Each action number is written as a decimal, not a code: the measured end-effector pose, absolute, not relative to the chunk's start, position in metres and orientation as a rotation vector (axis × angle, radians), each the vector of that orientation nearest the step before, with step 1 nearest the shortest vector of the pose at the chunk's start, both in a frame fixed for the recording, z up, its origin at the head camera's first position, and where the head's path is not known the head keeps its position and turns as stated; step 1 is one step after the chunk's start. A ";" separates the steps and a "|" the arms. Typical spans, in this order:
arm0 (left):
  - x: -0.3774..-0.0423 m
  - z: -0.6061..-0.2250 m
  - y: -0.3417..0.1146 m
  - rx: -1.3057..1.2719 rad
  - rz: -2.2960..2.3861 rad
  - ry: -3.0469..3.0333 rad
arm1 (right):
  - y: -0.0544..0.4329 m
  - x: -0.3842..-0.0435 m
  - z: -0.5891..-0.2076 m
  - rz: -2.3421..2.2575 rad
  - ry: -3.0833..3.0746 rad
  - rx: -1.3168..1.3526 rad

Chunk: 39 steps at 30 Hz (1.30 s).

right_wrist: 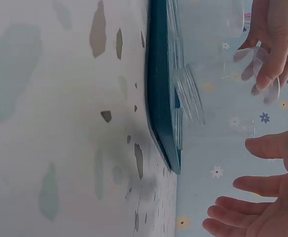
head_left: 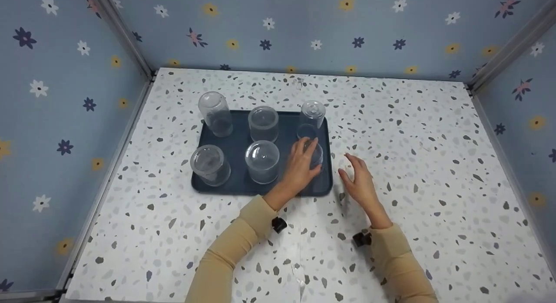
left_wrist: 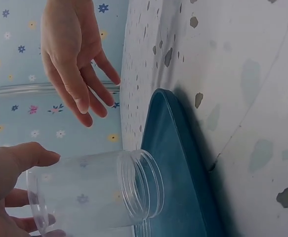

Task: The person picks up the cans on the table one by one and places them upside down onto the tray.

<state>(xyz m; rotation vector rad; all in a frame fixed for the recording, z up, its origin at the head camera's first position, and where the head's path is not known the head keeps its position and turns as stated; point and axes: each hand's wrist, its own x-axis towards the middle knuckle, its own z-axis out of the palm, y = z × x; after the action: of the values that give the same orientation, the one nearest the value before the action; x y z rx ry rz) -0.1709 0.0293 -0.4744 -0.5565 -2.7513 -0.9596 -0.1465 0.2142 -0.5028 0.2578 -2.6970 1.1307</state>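
My left hand point(head_left: 299, 166) grips the base end of a clear plastic jar point(left_wrist: 87, 190) at the front right of a dark blue tray point(head_left: 236, 164). The jar is upside down, its threaded mouth facing the tray, and in the right wrist view it leans a little. Whether its rim touches the tray I cannot tell. To the right of the tray, my right hand point(head_left: 361, 183) hovers with its fingers spread and nothing in them. Beside the held jar stand a front middle jar point(head_left: 263, 162) and a back right jar point(head_left: 312, 114), both upside down.
Three more clear jars share the tray: a tall back left jar point(head_left: 216, 114), a back middle jar point(head_left: 263, 123) and a front left jar point(head_left: 211, 165). The tray lies on a speckled white table point(head_left: 434, 164). Flowered blue panels point(head_left: 295, 29) enclose the back and sides.
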 end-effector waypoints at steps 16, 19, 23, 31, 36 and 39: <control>-0.181 -0.471 0.037 -0.603 -0.641 -2.886 | 0.223 -0.155 -0.501 0.853 -2.858 0.252; -0.182 -0.470 0.038 -0.623 -0.607 -2.892 | 0.226 -0.157 -0.502 0.755 -2.841 0.293; -0.183 -0.471 0.038 -0.645 -0.607 -2.881 | 0.229 -0.160 -0.500 0.673 -2.872 0.317; -0.182 -0.469 0.035 -0.656 -0.713 -2.918 | 0.238 -0.173 -0.492 0.577 -3.046 0.260; -0.181 -0.465 0.030 -0.654 -0.731 -2.911 | 0.242 -0.185 -0.486 0.535 -3.077 0.236; -0.180 -0.462 0.025 -0.645 -0.700 -2.921 | 0.244 -0.190 -0.482 0.536 -3.097 0.227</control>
<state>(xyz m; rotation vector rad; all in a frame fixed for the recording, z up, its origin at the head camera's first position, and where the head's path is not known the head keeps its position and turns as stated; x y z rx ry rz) -0.1802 0.0251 -0.4624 -0.6450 -2.9209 -0.7002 -0.1903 0.2444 -0.4824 0.2267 -3.0967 0.5364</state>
